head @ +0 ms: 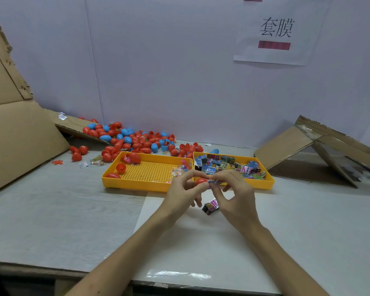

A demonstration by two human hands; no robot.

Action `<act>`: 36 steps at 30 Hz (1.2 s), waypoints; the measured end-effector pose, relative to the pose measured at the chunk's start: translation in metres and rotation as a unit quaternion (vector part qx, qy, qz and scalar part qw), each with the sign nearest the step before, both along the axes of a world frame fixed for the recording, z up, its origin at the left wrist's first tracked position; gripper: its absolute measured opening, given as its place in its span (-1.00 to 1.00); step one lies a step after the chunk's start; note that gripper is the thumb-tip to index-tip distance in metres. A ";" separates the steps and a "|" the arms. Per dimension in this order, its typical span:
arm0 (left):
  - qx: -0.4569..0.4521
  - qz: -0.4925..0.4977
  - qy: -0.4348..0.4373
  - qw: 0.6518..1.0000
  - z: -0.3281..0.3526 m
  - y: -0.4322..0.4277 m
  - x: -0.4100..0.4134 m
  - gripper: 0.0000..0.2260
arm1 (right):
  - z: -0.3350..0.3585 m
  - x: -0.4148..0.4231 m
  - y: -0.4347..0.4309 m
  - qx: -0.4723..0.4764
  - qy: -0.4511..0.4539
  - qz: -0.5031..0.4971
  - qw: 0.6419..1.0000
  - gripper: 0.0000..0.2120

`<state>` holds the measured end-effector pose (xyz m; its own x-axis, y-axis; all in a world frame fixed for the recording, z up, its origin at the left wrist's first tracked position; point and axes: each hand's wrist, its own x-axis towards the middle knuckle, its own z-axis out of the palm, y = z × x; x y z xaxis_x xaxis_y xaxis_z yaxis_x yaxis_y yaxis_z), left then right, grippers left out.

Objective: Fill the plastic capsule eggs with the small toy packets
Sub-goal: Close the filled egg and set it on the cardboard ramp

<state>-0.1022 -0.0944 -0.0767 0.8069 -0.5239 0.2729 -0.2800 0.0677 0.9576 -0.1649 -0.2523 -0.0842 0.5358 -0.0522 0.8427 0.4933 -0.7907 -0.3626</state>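
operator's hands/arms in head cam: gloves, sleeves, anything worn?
Nothing worn that shows. The left hand and right hand are bare: no gloves, rings or tape. The left forearm and right forearm are bare to the frame edge: no sleeves, watch or wristband.

Packing workbench, heaped capsule eggs (135,139), yellow trays (124,184), cardboard flaps (21,133)

A paper sign (273,33) hangs on the pale wall (169,71). Torn cardboard (19,142) leans at the left; a folded cardboard piece (286,144), perhaps a flattened box, lies on the right.
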 end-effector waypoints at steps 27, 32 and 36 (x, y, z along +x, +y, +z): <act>-0.075 -0.131 0.171 0.974 0.005 0.002 -0.006 -0.89 | -0.001 -0.005 0.017 -0.037 -0.062 -0.076 0.994 -0.72; -0.085 -0.080 0.153 0.981 0.004 0.001 -0.004 -0.88 | 0.000 -0.006 0.017 0.009 -0.051 -0.034 0.998 -0.72; -0.073 -0.031 0.108 0.991 0.004 -0.001 -0.003 -0.81 | 0.001 -0.006 0.016 0.067 -0.022 -0.033 0.997 -0.68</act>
